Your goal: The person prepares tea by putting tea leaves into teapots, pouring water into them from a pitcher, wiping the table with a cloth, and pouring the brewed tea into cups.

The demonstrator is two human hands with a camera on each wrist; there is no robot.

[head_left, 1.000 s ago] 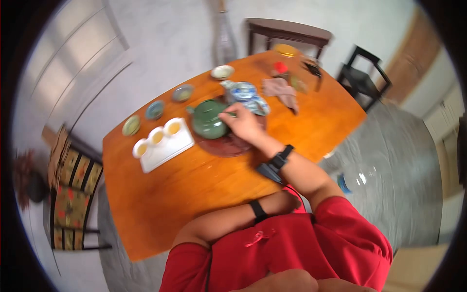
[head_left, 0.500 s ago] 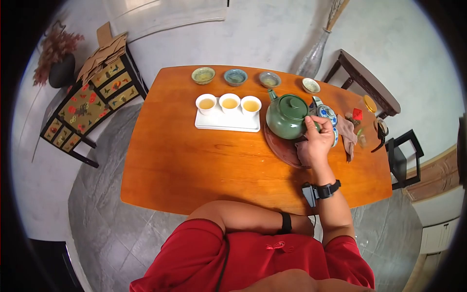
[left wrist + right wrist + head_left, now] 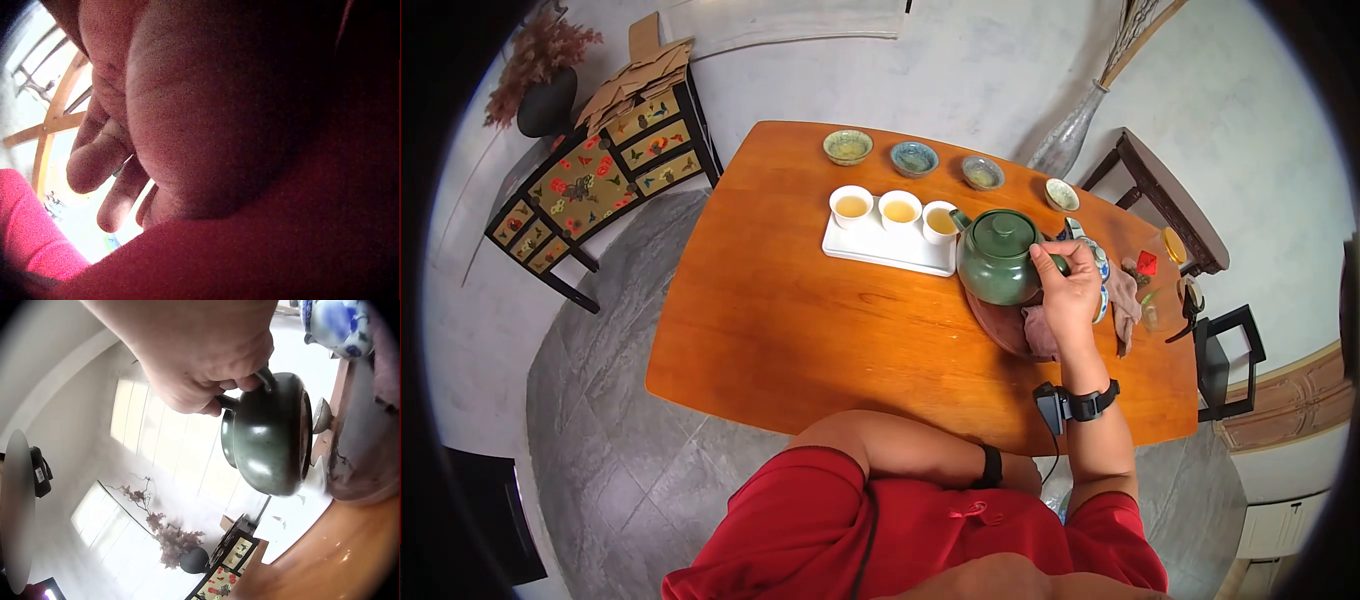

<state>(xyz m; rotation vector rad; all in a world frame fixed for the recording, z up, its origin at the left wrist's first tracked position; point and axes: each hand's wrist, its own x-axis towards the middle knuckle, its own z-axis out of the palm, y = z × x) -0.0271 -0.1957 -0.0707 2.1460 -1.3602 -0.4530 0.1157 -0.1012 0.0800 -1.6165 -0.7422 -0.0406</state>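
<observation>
My right hand [image 3: 1070, 295] grips the side handle of a green lidded teapot [image 3: 998, 262]. In the right wrist view the fingers curl round that handle, and the teapot [image 3: 269, 444] hangs above the dark round tray [image 3: 365, 459]. Its spout comes right up to the rightmost of three white cups [image 3: 941, 224] of yellow tea. These cups line the back edge of a white rectangular tray [image 3: 870, 246]. My left hand [image 3: 1025, 474] rests low against my body, by the table's front edge. Its fingers [image 3: 100, 165] hang loosely, holding nothing.
Several small glazed bowls [image 3: 915, 158] stand along the table's back edge. Right of the teapot are a blue-and-white pot [image 3: 334, 325], a greyish-pink cloth [image 3: 1127, 315], a red packet [image 3: 1147, 263] and a yellow-lidded jar [image 3: 1173, 245]. Another cloth [image 3: 1040, 332] lies on the round tray.
The head view has swung round. My right hand has brought the green teapot leftward, so its spout is now close to the rightmost white cup. The left hand stays by my body.
</observation>
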